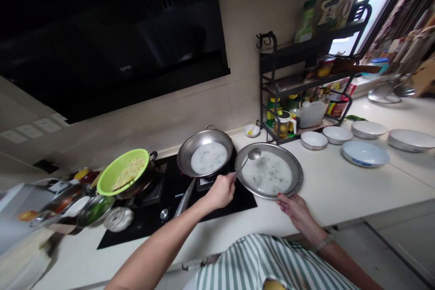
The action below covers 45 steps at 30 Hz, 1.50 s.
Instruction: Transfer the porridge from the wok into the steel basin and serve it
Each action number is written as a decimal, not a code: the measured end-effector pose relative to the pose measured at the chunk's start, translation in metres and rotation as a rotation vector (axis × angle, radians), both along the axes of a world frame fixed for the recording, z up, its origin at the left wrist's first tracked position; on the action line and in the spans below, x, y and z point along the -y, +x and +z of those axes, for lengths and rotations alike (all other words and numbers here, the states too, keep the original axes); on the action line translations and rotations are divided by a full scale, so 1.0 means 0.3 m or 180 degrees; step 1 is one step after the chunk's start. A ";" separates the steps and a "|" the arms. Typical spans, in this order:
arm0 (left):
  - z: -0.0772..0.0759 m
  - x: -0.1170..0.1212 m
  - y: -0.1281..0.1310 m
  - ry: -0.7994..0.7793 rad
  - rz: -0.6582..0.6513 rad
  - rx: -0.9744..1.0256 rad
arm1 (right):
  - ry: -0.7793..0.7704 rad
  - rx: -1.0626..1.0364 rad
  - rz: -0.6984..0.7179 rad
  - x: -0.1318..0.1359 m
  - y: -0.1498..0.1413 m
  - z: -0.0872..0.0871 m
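The left hand (222, 191) pinched one ladle (254, 154) over one basin (298, 182) of milky liquid; the right hand (296, 209) met its near rim, its pinch unclear. One wok (185, 150) stood beyond the left hand, five dishes (365, 154) beyond the right.

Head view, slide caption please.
Left hand holds a ladle over a basin of whitish liquid, right hand at its rim.
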<state>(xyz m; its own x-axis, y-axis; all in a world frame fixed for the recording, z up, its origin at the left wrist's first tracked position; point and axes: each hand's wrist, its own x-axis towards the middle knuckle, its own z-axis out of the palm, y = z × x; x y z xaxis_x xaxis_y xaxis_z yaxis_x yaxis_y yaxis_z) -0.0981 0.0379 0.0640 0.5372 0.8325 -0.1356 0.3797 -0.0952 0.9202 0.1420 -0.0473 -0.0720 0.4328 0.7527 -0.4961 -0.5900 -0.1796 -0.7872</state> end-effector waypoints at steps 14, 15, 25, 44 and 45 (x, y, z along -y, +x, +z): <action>0.031 -0.287 -0.404 -0.1073 0.2256 0.0008 | -0.0033 -0.0115 -0.0036 -0.005 0.000 0.000; 0.025 -0.292 -0.414 -0.1132 0.2265 -0.0002 | -0.0034 -0.0106 -0.0035 -0.005 0.001 -0.001; 0.027 -0.307 -0.365 -0.2087 0.2064 0.0730 | -0.0037 -0.0140 -0.0011 -0.003 0.003 -0.005; 0.110 -0.233 -0.277 -0.2712 0.1851 0.1532 | -0.0039 -0.0159 -0.0037 -0.004 -0.001 -0.007; 0.113 -0.229 -0.273 -0.2734 0.1842 0.1528 | -0.0044 -0.0157 -0.0037 -0.005 -0.001 -0.005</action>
